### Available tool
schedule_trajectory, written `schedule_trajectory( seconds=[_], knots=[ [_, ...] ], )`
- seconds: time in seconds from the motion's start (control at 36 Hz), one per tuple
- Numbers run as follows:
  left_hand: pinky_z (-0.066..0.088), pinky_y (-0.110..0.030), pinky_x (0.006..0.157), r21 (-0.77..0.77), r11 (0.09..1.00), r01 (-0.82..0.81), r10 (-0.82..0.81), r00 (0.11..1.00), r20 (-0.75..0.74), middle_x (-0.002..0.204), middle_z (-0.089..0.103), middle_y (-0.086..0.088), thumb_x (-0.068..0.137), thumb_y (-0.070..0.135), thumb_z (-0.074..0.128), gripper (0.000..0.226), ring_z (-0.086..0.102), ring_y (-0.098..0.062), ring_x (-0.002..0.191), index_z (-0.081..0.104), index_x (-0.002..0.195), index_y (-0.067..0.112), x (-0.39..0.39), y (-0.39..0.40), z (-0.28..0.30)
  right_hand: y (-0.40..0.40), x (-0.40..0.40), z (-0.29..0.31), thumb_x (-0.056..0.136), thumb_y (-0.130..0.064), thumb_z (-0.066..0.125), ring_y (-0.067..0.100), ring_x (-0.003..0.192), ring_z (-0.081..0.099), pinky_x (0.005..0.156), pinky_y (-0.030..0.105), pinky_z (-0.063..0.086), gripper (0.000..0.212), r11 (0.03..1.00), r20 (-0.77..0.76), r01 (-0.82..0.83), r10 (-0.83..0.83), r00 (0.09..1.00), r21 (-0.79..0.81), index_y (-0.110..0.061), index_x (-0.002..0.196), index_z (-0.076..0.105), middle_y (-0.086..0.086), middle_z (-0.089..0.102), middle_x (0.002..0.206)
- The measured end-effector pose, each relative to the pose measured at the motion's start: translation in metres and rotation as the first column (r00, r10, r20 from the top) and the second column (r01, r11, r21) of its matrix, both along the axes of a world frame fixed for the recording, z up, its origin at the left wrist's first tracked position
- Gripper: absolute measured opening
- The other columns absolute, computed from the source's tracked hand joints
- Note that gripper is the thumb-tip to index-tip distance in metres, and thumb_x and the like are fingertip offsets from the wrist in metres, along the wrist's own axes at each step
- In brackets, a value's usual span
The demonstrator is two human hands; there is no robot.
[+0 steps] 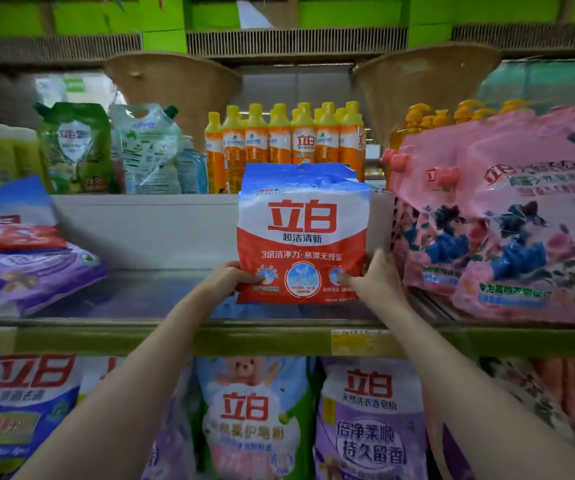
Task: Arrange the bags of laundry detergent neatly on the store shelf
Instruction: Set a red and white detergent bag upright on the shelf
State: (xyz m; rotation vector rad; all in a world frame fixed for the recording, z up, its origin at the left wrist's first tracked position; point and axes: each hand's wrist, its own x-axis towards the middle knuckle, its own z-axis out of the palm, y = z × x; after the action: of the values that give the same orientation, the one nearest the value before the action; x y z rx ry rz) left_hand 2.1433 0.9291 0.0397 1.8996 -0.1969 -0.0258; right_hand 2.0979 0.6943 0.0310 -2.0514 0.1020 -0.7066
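A red, white and blue detergent bag stands upright on the metal shelf, in the middle of the view. My left hand grips its lower left corner, thumb on the front. My right hand grips its lower right corner, with the fingers behind the bag. More bags of the same kind seem to stand behind it. Pink detergent bags stand close on its right. A red bag lies flat on a purple bag at the left.
Orange bottles and green refill pouches stand on the raised ledge behind. Bare shelf surface lies between the left pile and the held bag. Below the shelf's front rail, several more detergent bags stand in a row.
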Motion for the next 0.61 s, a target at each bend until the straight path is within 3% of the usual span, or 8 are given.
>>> schedule_trajectory(
  seconds=[0.06, 0.14, 0.17, 0.22, 0.28, 0.39, 0.5, 0.61],
  knots=[
    [0.047, -0.017, 0.062, 0.028, 0.999, -0.018, 0.017, 0.999, 0.028, 0.105, 0.061, -0.005, 0.086, 0.008, 0.062, 0.025, 0.058, -0.013, 0.076, 0.053, 0.110, 0.009, -0.006, -0.003, 0.001, 0.004, -0.005, 0.001, 0.079, -0.026, 0.074, 0.015, 0.098, 0.049, 0.064, 0.022, 0.038, 0.054, 0.989, 0.041, 0.105, -0.102, 0.994, -0.100, -0.007, 0.115, 0.039, 0.001, 0.044, 0.108],
    [0.051, -0.039, 0.092, 0.153, 0.986, -0.063, 0.047, 0.993, 0.109, 0.120, 0.062, -0.009, 0.081, 0.025, 0.069, 0.046, 0.061, -0.026, 0.101, 0.054, 0.120, 0.007, -0.013, -0.004, -0.001, 0.013, -0.010, -0.001, 0.085, -0.021, 0.066, 0.020, 0.098, 0.052, 0.069, 0.030, 0.039, 0.039, 0.925, 0.131, 0.181, -0.145, 0.981, -0.334, -0.007, 0.108, 0.039, 0.007, 0.049, 0.112],
    [0.049, -0.039, 0.094, 0.244, 0.965, -0.093, 0.057, 0.987, 0.153, 0.119, 0.062, -0.009, 0.083, 0.030, 0.067, 0.047, 0.060, -0.029, 0.106, 0.054, 0.122, 0.008, -0.016, -0.003, -0.001, 0.017, -0.012, -0.001, 0.088, -0.018, 0.061, 0.022, 0.099, 0.054, 0.069, 0.032, 0.042, 0.031, 0.874, 0.162, 0.195, -0.136, 0.977, -0.445, -0.006, 0.108, 0.040, 0.009, 0.050, 0.113],
    [0.049, -0.036, 0.092, 0.430, 0.887, -0.166, 0.073, 0.972, 0.223, 0.114, 0.062, -0.005, 0.088, 0.035, 0.060, 0.039, 0.060, -0.028, 0.107, 0.055, 0.118, 0.010, -0.021, 0.001, -0.001, 0.024, -0.015, 0.000, 0.090, -0.011, 0.052, 0.027, 0.104, 0.054, 0.076, 0.036, 0.045, 0.022, 0.739, 0.214, 0.219, -0.103, 0.971, -0.637, -0.005, 0.110, 0.045, 0.012, 0.052, 0.115],
    [0.048, -0.037, 0.093, 0.598, 0.764, -0.243, 0.070, 0.952, 0.297, 0.117, 0.062, -0.009, 0.085, 0.037, 0.060, 0.039, 0.058, -0.028, 0.108, 0.056, 0.114, 0.012, -0.024, 0.010, 0.003, 0.032, -0.015, 0.002, 0.090, -0.010, 0.050, 0.026, 0.108, 0.051, 0.084, 0.036, 0.046, 0.026, 0.626, 0.204, 0.206, -0.076, 0.976, -0.752, -0.005, 0.116, 0.047, 0.011, 0.051, 0.119],
    [0.040, -0.041, 0.100, 0.764, 0.540, -0.353, 0.045, 0.919, 0.392, 0.125, 0.049, -0.012, 0.084, 0.029, 0.058, 0.042, 0.044, -0.030, 0.120, 0.048, 0.123, 0.016, -0.031, 0.053, 0.015, 0.067, -0.009, 0.014, 0.089, -0.013, 0.054, 0.024, 0.114, 0.048, 0.089, 0.033, 0.046, 0.035, 0.569, 0.190, 0.166, -0.017, 0.982, -0.806, -0.008, 0.122, 0.045, 0.010, 0.048, 0.126],
    [0.041, -0.039, 0.098, 0.724, 0.503, -0.472, 0.138, 0.871, 0.472, 0.125, 0.050, -0.013, 0.086, 0.029, 0.057, 0.041, 0.049, -0.032, 0.117, 0.050, 0.124, 0.017, -0.036, 0.120, 0.036, 0.139, -0.001, 0.034, 0.083, -0.005, 0.048, 0.029, 0.108, 0.049, 0.078, 0.031, 0.039, 0.032, 0.560, 0.161, 0.072, 0.112, 0.981, -0.825, -0.004, 0.115, 0.048, 0.013, 0.048, 0.121],
    [0.042, -0.036, 0.094, 0.674, 0.426, -0.604, 0.265, 0.796, 0.545, 0.122, 0.055, -0.016, 0.083, 0.027, 0.057, 0.039, 0.049, -0.033, 0.117, 0.055, 0.120, 0.015, -0.047, 0.194, 0.056, 0.218, 0.016, 0.043, 0.083, -0.005, 0.045, 0.028, 0.113, 0.048, 0.082, 0.036, 0.043, 0.034, 0.524, 0.093, -0.063, 0.267, 0.959, -0.850, -0.008, 0.117, 0.046, 0.011, 0.046, 0.122]
  ],
)
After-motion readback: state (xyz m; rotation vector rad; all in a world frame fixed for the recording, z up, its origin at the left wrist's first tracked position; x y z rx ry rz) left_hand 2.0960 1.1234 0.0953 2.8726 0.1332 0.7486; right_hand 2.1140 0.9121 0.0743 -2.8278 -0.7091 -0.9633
